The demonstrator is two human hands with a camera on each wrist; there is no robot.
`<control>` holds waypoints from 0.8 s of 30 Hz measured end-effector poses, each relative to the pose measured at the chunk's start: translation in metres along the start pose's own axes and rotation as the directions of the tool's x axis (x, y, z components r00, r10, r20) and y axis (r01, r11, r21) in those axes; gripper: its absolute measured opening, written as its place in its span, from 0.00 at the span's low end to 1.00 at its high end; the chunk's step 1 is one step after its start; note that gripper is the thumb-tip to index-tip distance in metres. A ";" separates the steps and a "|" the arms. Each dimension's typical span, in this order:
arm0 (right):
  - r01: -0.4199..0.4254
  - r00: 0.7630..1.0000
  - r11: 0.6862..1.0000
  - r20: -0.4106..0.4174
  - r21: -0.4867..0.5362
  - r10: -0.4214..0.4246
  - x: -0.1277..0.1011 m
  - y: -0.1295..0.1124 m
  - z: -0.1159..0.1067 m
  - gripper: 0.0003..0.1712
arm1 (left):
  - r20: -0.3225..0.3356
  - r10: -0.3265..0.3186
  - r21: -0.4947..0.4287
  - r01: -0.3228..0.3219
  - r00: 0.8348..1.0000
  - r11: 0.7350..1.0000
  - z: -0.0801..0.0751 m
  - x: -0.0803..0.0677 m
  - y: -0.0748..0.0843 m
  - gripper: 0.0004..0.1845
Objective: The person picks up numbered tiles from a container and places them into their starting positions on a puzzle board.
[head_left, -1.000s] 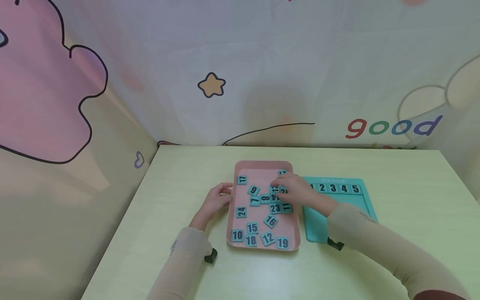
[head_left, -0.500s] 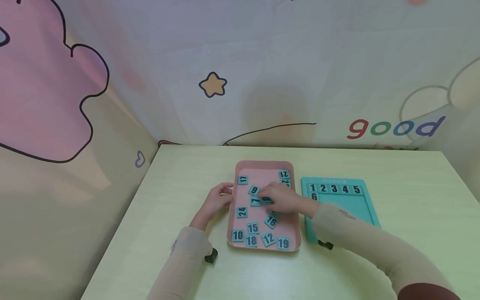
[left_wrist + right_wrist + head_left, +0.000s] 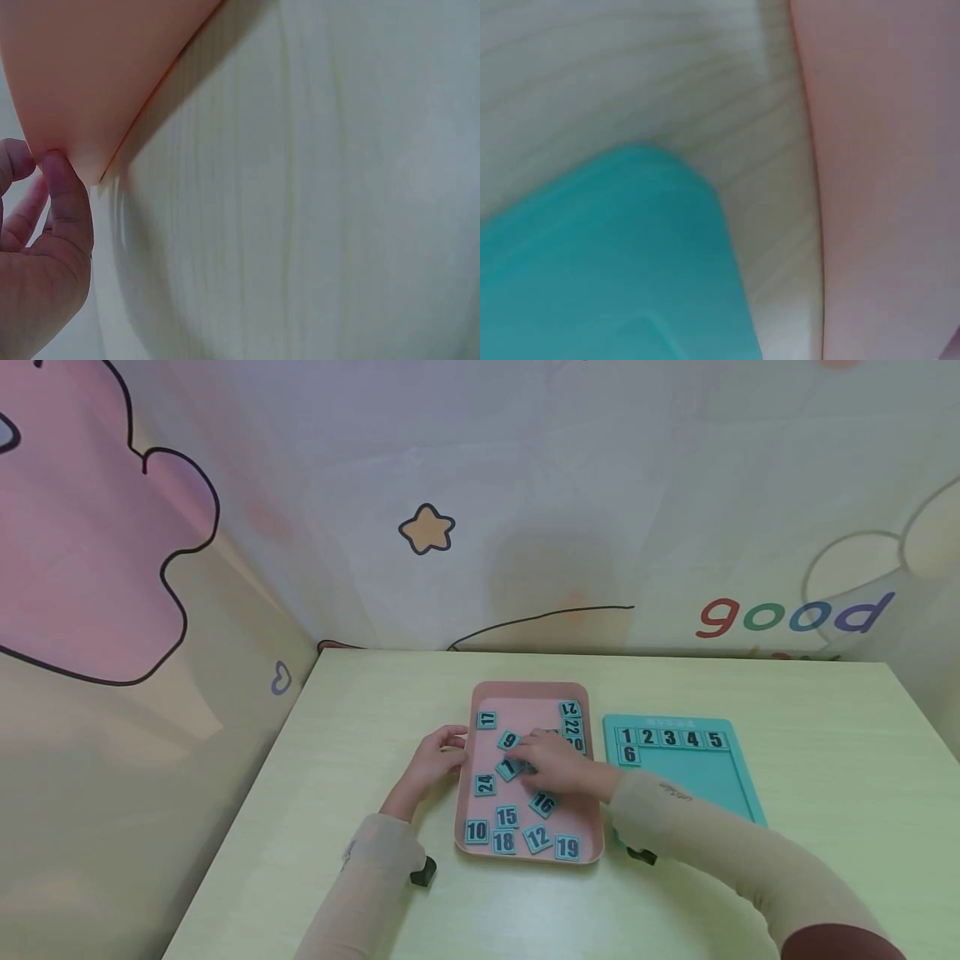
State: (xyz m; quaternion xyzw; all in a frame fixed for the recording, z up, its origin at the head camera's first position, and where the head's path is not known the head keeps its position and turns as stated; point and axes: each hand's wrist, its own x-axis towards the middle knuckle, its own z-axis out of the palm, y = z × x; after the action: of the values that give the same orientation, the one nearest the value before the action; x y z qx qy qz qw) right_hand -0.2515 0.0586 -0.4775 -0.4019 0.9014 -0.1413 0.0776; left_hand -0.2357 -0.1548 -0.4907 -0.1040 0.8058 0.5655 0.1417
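Now right hand [image 3: 558,764] touches tile 7 [image 3: 508,768].

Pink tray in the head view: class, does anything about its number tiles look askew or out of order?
Yes. In the pink tray the tiles lie jumbled: tile 21 is upside down, and tile 16 and tile 12 sit tilted. On the teal board tiles 1 to 6 stand straight.

Both arms wear long beige sleeves; the right sleeve [image 3: 720,852] has a dark reddish part near the elbow. A small black camera [image 3: 423,870] sits under each wrist. Hands are bare.
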 end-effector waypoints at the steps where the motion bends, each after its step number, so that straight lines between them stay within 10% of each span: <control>1: -0.001 1.000 1.000 -0.007 -0.007 0.001 0.001 -0.001 0.001 0.24 | 0.001 0.003 0.001 -0.003 1.000 1.000 0.000 0.000 0.000 0.20; 12: -0.145 0.989 0.989 0.034 -0.013 0.145 0.010 -0.009 0.003 0.22 | 0.005 -0.002 0.000 0.002 1.000 1.000 0.000 0.000 0.000 0.21; 24: -0.114 0.993 0.994 -0.015 0.000 0.114 0.006 -0.006 -0.001 0.18 | 0.008 0.021 0.005 -0.021 1.000 1.000 0.000 -0.002 0.002 0.20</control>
State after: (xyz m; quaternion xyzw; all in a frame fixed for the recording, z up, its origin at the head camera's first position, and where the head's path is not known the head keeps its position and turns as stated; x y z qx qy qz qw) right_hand -0.2515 0.0506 -0.4744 -0.3488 0.9234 -0.1395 0.0785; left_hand -0.2348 -0.1546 -0.4886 -0.0930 0.8078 0.5651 0.1394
